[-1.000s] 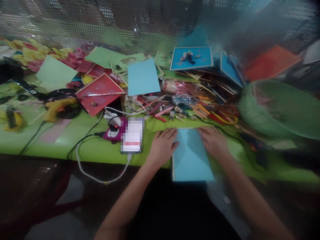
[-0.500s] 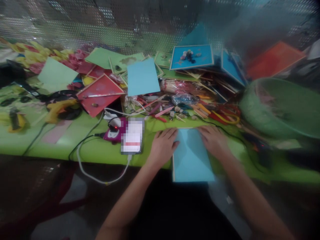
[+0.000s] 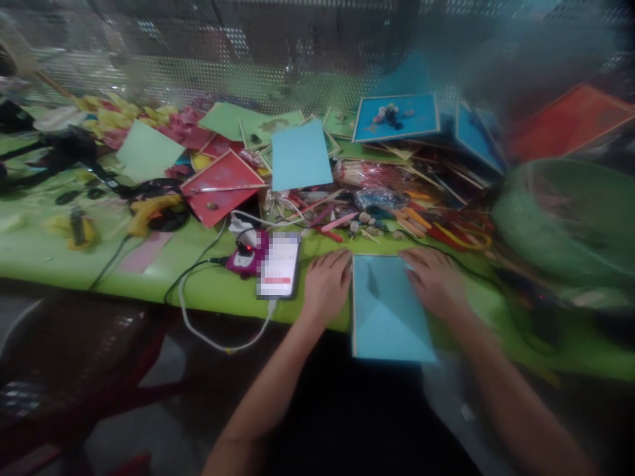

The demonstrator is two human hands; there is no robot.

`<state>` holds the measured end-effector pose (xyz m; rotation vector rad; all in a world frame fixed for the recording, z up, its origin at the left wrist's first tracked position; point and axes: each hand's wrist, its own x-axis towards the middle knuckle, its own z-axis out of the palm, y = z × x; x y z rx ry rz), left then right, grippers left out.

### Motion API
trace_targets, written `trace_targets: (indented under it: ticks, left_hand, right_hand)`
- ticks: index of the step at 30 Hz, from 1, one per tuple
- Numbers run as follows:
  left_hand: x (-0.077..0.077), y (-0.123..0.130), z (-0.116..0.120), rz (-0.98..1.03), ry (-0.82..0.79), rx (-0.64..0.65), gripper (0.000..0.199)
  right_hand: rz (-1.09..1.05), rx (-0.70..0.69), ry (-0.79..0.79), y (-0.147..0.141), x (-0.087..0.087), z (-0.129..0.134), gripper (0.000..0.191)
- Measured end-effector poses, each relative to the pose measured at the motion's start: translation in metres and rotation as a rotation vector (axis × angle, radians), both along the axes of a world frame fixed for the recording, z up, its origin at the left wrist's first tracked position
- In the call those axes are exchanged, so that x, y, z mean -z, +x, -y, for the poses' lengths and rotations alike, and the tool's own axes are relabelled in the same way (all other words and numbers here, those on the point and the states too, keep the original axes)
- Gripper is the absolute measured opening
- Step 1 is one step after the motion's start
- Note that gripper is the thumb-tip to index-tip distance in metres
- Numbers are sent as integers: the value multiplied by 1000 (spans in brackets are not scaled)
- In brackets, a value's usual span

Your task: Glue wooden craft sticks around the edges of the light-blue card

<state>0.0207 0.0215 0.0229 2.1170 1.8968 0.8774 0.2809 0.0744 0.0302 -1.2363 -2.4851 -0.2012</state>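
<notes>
In front of me a light blue card with thin pale wooden edging (image 3: 389,311) lies flat, its near end reaching past the table's front edge. At its upper left side rests my left hand (image 3: 327,281), open, with fingers stretched forward along the edging. My right hand (image 3: 436,281) is open at the upper right side, its fingertips touching the edge and corner. Neither hand is wrapped round the card. Left of my left hand, a phone with a blurred screen (image 3: 280,268) lies against a magenta power strip (image 3: 245,258), with a white cable (image 3: 198,334) plugged in.
Behind lie a loose blue sheet (image 3: 300,155), a red framed card (image 3: 223,185), a blue framed card with pebbles (image 3: 397,118), and several sticks and pens. A green basin (image 3: 570,218) stands right. Yellow glue guns (image 3: 153,215) lie left on the green table (image 3: 30,254).
The view has turned slightly left, so everything sits farther right. My left thumb has drawn back from the card's surface to its edge. The card stays between my hands.
</notes>
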Motion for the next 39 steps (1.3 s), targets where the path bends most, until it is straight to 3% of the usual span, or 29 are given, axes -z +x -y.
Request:
trace_targets:
  ticks: [8, 18, 33, 36, 39]
  left_hand:
    - [-5, 0, 3, -38, -68, -44, 30]
    - [-6, 1, 2, -80, -102, -48, 31]
    - [-5, 3, 2, -198, -85, -4, 39]
    - [-5, 3, 2, -231, -74, 5, 40]
    - [-5, 4, 2, -234, -72, 6, 40]
  right_hand:
    - [10, -183, -93, -45, -6, -7, 39]
    - [110, -160, -103, -63, -5, -4, 36]
    - [96, -146, -80, -68, -2, 2, 37]
    - [9, -114, -67, -51, -5, -2, 41]
    - [-105, 24, -16, -21, -7, -5, 42]
